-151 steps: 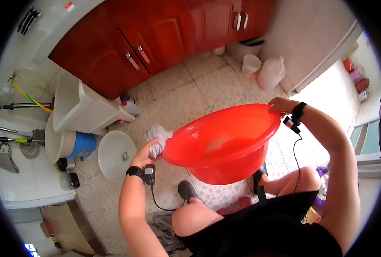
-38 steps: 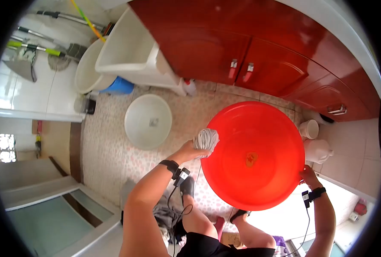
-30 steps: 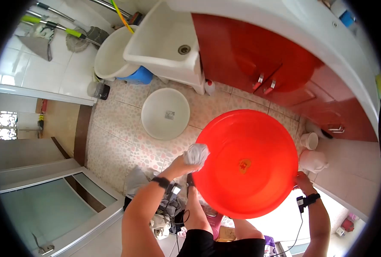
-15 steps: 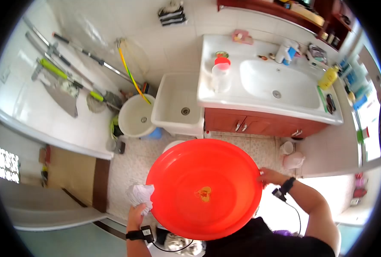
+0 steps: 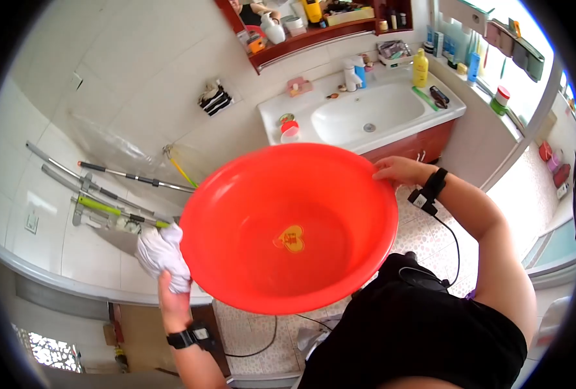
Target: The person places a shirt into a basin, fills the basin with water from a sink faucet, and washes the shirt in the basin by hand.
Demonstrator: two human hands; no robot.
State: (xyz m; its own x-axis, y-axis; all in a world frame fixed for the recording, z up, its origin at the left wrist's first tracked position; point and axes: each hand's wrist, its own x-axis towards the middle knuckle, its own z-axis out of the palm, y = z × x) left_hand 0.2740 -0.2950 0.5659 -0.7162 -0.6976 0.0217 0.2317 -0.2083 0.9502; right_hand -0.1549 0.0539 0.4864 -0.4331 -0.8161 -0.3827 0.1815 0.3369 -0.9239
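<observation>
A large red plastic basin (image 5: 281,285) with a yellow heart mark inside hangs tilted in front of me. My right hand (image 5: 401,171) is closed on its upper right rim, thumb over the edge. At the left rim, my left hand (image 5: 173,299) is closed on a bunched white cloth (image 5: 161,253). The cloth covers most of its fingers and lies against the basin's side; whether those fingers also grip the rim is hidden.
Behind the basin stands a white washbasin counter (image 5: 294,129) with a pink-lidded cup, a spray bottle and a yellow bottle (image 5: 420,68). Mops (image 5: 106,207) lean on the left wall. A red shelf (image 5: 340,29) hangs above. Cables run from both wristbands.
The basin has risen and tilted, with both hands still at its sides. My view has swung, so the washbasin sits higher and the basin hides the floor sink and white bucket.
</observation>
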